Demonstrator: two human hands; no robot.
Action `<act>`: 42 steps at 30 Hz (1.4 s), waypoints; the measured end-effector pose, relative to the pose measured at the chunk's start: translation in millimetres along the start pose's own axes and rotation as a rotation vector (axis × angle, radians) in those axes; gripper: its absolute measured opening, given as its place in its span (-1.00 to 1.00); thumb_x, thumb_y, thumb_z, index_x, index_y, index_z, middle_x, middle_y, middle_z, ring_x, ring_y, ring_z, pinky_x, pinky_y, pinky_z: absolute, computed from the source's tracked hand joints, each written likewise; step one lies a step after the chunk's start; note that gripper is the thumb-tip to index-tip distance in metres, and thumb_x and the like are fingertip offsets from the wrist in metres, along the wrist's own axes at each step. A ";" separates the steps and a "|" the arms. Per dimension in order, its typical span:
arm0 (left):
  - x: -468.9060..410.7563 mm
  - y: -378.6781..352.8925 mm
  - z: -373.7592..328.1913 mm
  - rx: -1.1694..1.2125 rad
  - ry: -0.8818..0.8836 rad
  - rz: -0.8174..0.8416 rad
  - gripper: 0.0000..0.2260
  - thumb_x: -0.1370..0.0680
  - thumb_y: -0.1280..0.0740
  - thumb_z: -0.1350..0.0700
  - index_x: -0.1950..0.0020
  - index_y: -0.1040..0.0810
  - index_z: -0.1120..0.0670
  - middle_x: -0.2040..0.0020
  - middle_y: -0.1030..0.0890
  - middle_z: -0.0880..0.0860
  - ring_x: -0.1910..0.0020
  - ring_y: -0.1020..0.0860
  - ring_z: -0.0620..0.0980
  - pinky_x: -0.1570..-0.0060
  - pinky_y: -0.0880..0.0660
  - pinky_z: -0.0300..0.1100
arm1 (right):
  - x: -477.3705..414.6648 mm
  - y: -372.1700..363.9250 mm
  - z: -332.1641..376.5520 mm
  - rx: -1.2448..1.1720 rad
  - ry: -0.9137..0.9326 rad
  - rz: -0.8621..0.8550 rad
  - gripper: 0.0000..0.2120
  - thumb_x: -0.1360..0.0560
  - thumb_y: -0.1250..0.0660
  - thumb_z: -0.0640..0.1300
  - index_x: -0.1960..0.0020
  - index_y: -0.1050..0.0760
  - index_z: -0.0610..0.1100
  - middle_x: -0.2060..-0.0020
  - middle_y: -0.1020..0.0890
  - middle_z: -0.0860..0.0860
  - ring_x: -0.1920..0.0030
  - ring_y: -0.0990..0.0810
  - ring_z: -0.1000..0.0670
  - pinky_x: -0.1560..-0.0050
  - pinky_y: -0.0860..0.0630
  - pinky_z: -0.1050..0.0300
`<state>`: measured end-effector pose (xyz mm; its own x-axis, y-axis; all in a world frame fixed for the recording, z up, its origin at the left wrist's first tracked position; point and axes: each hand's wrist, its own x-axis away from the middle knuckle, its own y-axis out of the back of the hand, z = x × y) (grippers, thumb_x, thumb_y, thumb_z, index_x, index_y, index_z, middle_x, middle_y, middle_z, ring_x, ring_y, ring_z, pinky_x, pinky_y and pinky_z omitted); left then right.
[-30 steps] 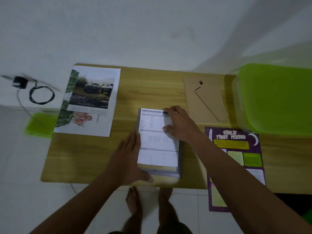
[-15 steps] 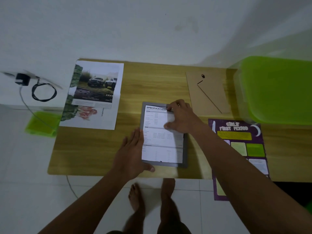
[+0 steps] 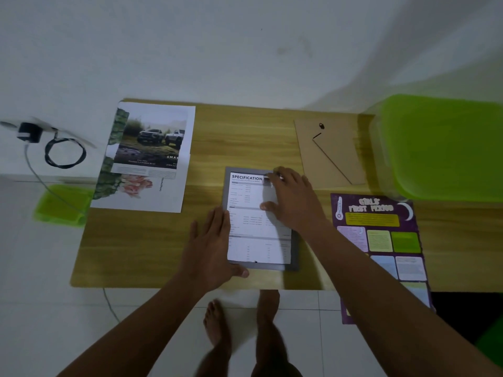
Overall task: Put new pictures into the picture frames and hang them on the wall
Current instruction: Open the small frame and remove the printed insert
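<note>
The frame (image 3: 272, 267) lies flat, long axis toward the wall (image 3: 245, 50).

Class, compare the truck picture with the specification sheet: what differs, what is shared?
The truck picture is a colour photo; the specification sheet is printed text. The truck picture lies untouched; the specification sheet lies on the grey frame under the right hand. Both lie flat.

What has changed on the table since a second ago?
The specification sheet has been nudged square into the grey frame, whose border now shows all round it. The left hand stays flat against the frame's left edge; the right hand keeps pressing the sheet's top corner. Nothing was picked up or let go; the car print stayed put.
</note>
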<state>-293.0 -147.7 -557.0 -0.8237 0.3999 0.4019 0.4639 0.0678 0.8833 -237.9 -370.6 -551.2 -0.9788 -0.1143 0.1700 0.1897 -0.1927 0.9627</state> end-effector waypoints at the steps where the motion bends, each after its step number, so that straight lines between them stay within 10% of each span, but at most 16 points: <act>1: -0.5 0.3 0.3 -0.007 -0.002 0.001 0.23 -0.23 -0.35 -0.49 -0.57 0.23 0.14 -0.59 0.18 0.11 -0.57 0.20 0.07 -0.51 0.07 0.15 | 4.4 -1.0 1.1 0.022 -0.032 -0.023 -0.27 -0.47 -0.31 0.32 -0.48 -0.28 -0.07 -0.48 -0.30 -0.08 -0.50 -0.22 -0.15 -0.43 -0.22 -0.18; 8: -6.8 1.6 -1.2 0.012 0.001 0.000 0.24 -0.21 -0.25 -0.56 -0.57 0.22 0.15 -0.59 0.17 0.10 -0.57 0.20 0.04 -0.51 0.09 0.19 | 32.0 -24.2 9.3 -0.037 -0.289 0.097 0.06 -0.45 -0.04 0.52 -0.59 0.11 -0.26 -0.60 0.05 -0.17 -0.59 0.07 -0.14 -0.50 -0.09 -0.27; 17: -12.2 1.1 0.7 -0.020 -0.030 0.022 0.20 -0.26 -0.17 -0.58 -0.56 0.24 0.18 -0.59 0.22 0.11 -0.56 0.21 0.05 -0.51 0.12 0.17 | 30.9 -24.1 19.6 -0.207 -0.255 0.116 -0.20 -0.59 -0.09 0.31 -0.61 0.12 -0.12 -0.60 0.13 -0.14 -0.58 0.25 -0.17 -0.50 0.11 -0.38; 22: -12.4 1.8 -5.0 0.014 0.010 -0.080 -0.06 -0.44 -0.03 -0.48 -0.58 0.06 0.16 -0.60 0.11 0.10 -0.57 0.12 0.08 -0.51 0.02 0.15 | 35.6 -12.7 22.7 -0.281 -0.242 0.032 -0.18 -0.56 -0.16 0.30 -0.61 0.09 -0.08 -0.54 -0.23 -0.10 -0.59 0.06 -0.14 -0.48 0.16 -0.37; 31: -20.0 11.6 -11.1 0.188 0.061 -0.310 -0.43 -0.44 -0.35 -0.23 -0.33 -0.37 0.04 -0.36 -0.41 0.00 -0.33 -0.37 0.05 -0.27 -0.40 0.04 | 40.1 15.9 33.2 -1.119 -0.489 -0.252 -0.39 -0.56 -0.23 -0.38 -0.52 -0.27 0.03 -0.20 -0.58 0.12 -0.11 -0.55 0.20 -0.17 -0.53 0.19; 39: -19.2 69.1 -23.1 0.978 0.185 -0.380 -0.55 -0.48 -0.46 0.21 -0.34 -0.44 0.08 -0.03 -0.64 -0.05 0.10 -0.62 -0.16 0.23 -0.50 -0.34 | 40.9 47.1 29.6 -1.317 -0.586 -0.312 -0.50 -0.57 -0.26 -0.34 -0.42 -0.36 0.04 -0.05 -0.62 0.09 0.01 -0.60 0.19 0.10 -0.52 0.33; 42: -10.6 89.8 -22.2 0.891 0.106 -0.522 -0.70 -0.48 -0.45 0.20 -0.20 -0.58 0.09 -0.01 -0.68 -0.07 0.17 -0.61 -0.27 0.23 -0.54 -0.40 | 40.3 62.1 37.7 -1.178 -0.528 -0.395 -0.51 -0.56 -0.34 -0.24 -0.43 -0.31 0.01 -0.06 -0.53 0.11 -0.03 -0.57 0.10 0.05 -0.53 0.31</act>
<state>-249.9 -166.1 -476.6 -0.9958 0.0472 0.0782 0.0787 0.8781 0.4719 -268.5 -350.4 -476.7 -0.8449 0.4769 0.2424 -0.4171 -0.8710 0.2596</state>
